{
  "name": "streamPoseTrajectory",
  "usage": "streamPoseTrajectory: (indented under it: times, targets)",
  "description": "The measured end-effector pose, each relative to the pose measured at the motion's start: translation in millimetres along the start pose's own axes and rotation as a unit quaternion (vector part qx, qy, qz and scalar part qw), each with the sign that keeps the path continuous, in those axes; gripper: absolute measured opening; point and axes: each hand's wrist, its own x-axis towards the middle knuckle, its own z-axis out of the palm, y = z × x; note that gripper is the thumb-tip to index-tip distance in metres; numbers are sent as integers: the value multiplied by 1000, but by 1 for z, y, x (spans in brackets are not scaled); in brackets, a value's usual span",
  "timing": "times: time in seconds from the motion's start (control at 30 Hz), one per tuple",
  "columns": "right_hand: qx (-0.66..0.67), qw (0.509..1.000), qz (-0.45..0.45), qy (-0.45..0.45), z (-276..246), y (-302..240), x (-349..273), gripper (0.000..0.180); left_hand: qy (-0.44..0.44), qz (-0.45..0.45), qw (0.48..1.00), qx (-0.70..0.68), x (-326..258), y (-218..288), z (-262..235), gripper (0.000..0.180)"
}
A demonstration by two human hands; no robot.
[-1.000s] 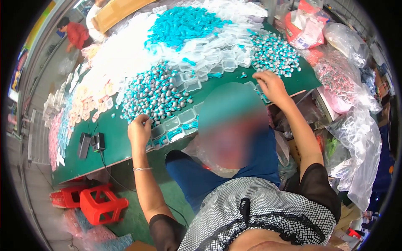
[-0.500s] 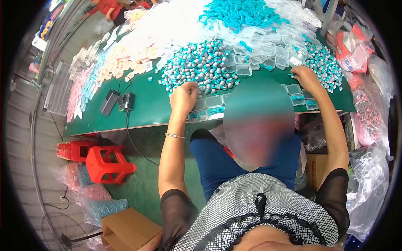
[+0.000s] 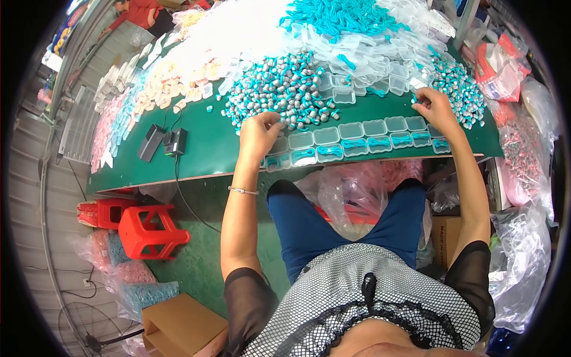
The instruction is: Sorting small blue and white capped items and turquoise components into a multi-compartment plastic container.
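My left hand (image 3: 260, 134) is at the near edge of a heap of small grey-and-teal plugs (image 3: 279, 89). Its thumb and fingers are pinched together; what they hold, if anything, is hidden. A small teal piece (image 3: 414, 100) shows at the fingertips of my right hand (image 3: 437, 110), beside a second heap of smaller teal-and-grey pieces (image 3: 461, 89). Between my hands, along the table's near edge, runs a row of clear hinged plastic cases (image 3: 375, 128) with lids raised back. Coiled teal cords (image 3: 355, 143) lie in several of them.
More clear cases (image 3: 380, 65) and a mound of teal cords (image 3: 339, 18) cover the green table's (image 3: 208, 146) far side. Peach pieces (image 3: 163, 86) and a black device with a cable (image 3: 175, 143) lie left. Red stools (image 3: 151, 232) stand below; a person (image 3: 135, 15) is far left.
My right hand has shifted slightly, and the teal piece at its fingertips now shows more clearly. My left hand stays by the heap. The case row's middle, covered by a blurred oval before, is visible.
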Motion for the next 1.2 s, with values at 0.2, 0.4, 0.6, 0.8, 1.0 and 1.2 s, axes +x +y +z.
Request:
streamPoseTrajectory:
  times: [0.2, 0.4, 0.6, 0.8, 1.0, 1.2]
  targets:
    - [172, 983, -54, 25, 19, -67, -28, 21, 11, -24, 990, -138, -20, 7, 4, 19]
    - [178, 975, -130, -34, 59, -138, -43, 13, 6, 29, 982, -186, -45, 21, 7, 13]
    - [65, 977, -204, 16, 100, -182, -35, 12, -14, 188, 982, -25, -66, 24, 5, 17]
    - [12, 975, -217, 56, 133, -200, -26, 9, -1, 225, 972, 73, -73, 19, 8, 16]
    - [-59, 968, -239, 49, 140, -199, -22, 1, 3, 236, 964, 122, -71, 18, 10, 14]
    - [-48, 970, -232, 45, 138, -200, -18, 3, -1, 185, 973, 137, -72, 21, 11, 13]
